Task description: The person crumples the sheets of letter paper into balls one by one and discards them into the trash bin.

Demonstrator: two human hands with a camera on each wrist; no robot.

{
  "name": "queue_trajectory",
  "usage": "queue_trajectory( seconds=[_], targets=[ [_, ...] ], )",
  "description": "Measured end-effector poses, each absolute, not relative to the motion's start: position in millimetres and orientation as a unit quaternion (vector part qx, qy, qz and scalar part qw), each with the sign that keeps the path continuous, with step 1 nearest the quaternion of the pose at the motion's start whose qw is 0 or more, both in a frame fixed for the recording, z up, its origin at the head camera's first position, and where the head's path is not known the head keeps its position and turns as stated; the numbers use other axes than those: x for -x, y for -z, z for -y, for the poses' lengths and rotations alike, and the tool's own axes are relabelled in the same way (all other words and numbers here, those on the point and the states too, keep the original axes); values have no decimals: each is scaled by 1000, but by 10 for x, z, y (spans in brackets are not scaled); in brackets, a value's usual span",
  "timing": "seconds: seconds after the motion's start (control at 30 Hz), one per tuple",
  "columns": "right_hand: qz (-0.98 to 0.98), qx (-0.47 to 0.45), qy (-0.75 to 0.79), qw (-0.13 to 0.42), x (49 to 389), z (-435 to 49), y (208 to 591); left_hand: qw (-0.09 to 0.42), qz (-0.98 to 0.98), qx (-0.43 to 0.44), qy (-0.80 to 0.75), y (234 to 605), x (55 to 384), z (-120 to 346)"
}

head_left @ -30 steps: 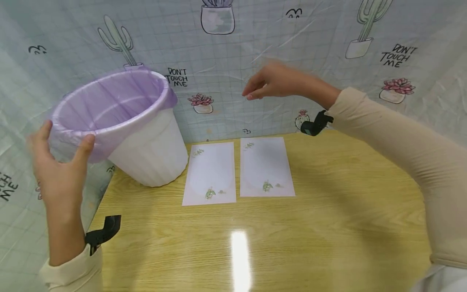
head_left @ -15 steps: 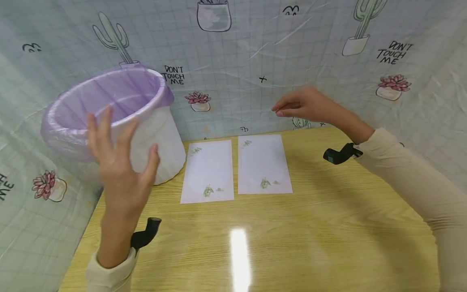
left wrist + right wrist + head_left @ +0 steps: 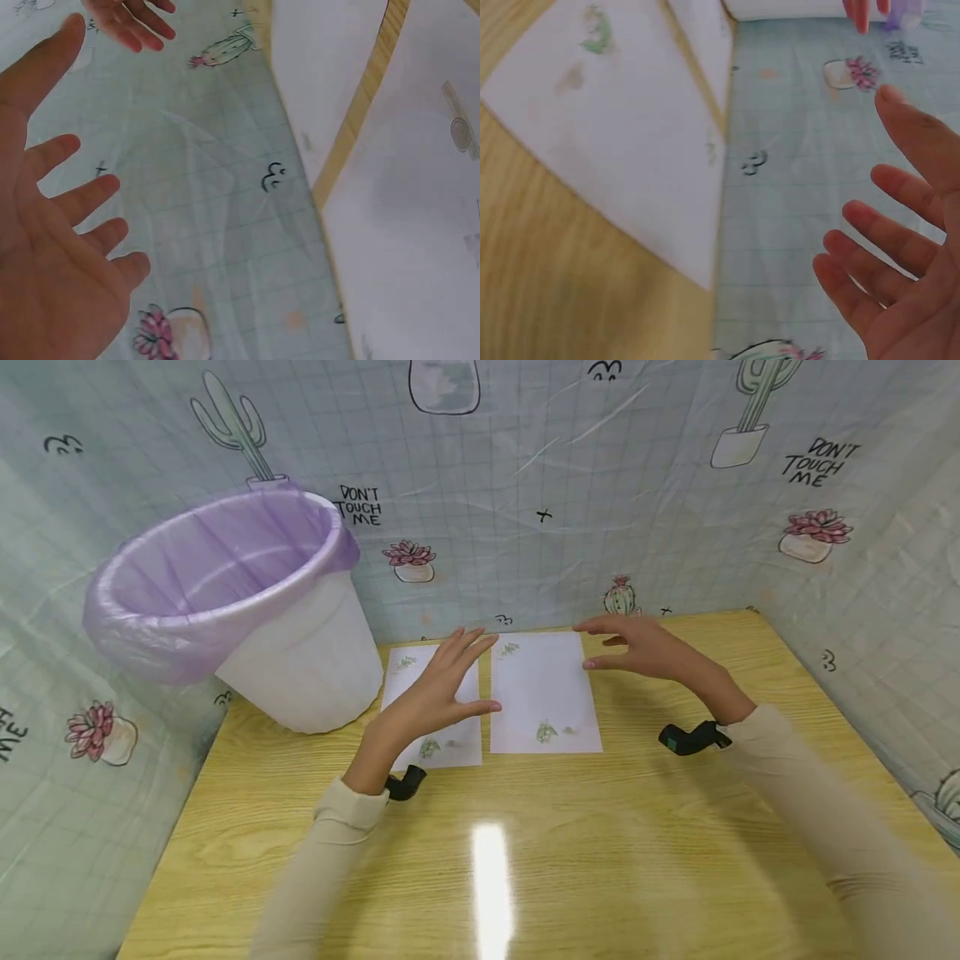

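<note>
Two sheets of paper with small green plant prints lie side by side on the table. Above the left sheet [image 3: 467, 739] hovers my left hand [image 3: 437, 693], fingers spread and thumb pointing toward the right sheet [image 3: 543, 685]. My right hand [image 3: 639, 647] is held at the right sheet's right edge, thumb and fingers apart. Both wrist views show bare palms: the left palm [image 3: 60, 262] and the right palm [image 3: 911, 262] hold nothing. Neither hand appears to touch paper. In the head view my left hand covers part of the left sheet.
A white bin [image 3: 315, 652] with a purple bag liner [image 3: 225, 547] over its rim stands at the table's back left. A cactus-printed cloth [image 3: 487, 485] hangs behind and at both sides of the wooden table [image 3: 600, 860].
My left hand has left the bin's rim and moved right, over the left sheet. My right hand has come down and rightward to beside the right sheet, its fingers opening out.
</note>
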State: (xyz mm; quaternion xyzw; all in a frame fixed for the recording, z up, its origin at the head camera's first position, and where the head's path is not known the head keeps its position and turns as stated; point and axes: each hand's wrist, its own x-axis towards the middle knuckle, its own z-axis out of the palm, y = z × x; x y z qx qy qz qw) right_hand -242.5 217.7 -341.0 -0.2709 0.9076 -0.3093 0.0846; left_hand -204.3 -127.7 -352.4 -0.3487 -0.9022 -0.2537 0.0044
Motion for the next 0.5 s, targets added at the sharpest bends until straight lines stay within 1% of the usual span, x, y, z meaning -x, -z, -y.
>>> queue_trajectory(
  seconds=[0.1, 0.23, 0.4, 0.5],
  targets=[
    [-907, 271, 297, 125, 2452, -2179, 3606, -45, 909, 332, 249, 3674, 2248, 1201],
    [-902, 268, 287, 179, 2537, -2179, 3843, -86, 921, 303, 230, 3866, 2495, 1125],
    [-907, 276, 255, 188, 2660, -2183, 4050, -124, 926, 292, 205, 4082, 2752, 1012],
    [-912, 266, 245, 192, 2697, -2198, 4127, -148, 926, 292, 191, 4182, 2855, 946]
  ],
)
